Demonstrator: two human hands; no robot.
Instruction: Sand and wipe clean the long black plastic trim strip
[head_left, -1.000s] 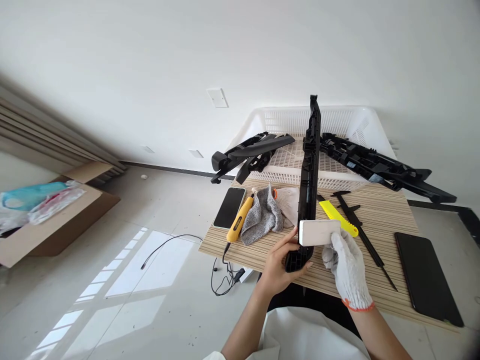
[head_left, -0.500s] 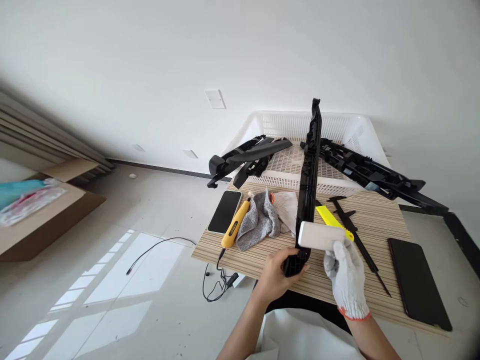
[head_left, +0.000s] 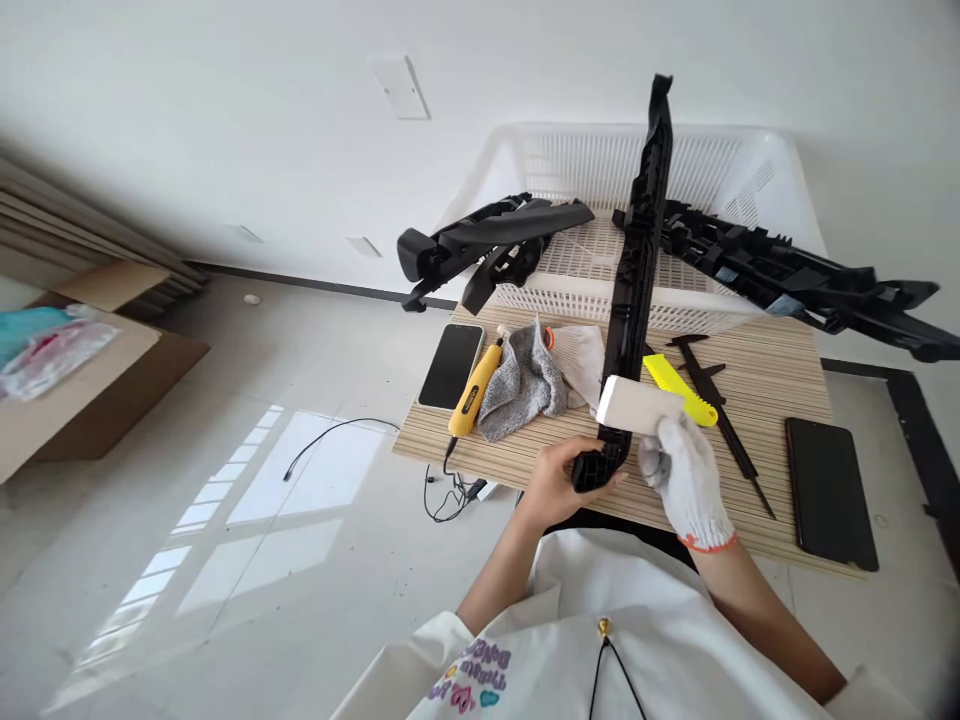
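My bare left hand (head_left: 562, 482) is wrapped round the near end of a long black plastic trim part (head_left: 637, 260), which points away from me, its far end raised over the basket. In my gloved right hand (head_left: 684, 470) is a pale, flat rectangular block (head_left: 641, 405). The block lies across the trim part just beyond my left hand and hides a stretch of it; whether the two touch I cannot tell. A yellow toothed scraper (head_left: 679, 390) and a black caliper (head_left: 720, 415) lie right of the part. Left of it are a grey cloth (head_left: 521, 385) and a white glove (head_left: 577, 360).
A white plastic basket (head_left: 787, 190) stands behind, with several black trim parts (head_left: 787, 265) jutting over its sides. A yellow corded pen-shaped tool (head_left: 475, 390) and a phone (head_left: 451, 366) lie left on the table; another dark phone (head_left: 831, 492) lies near the right edge.
The view has tipped downward, so the table and basket sit higher in the picture. Both hands keep their holds; the block is slightly more tilted across the trim part.
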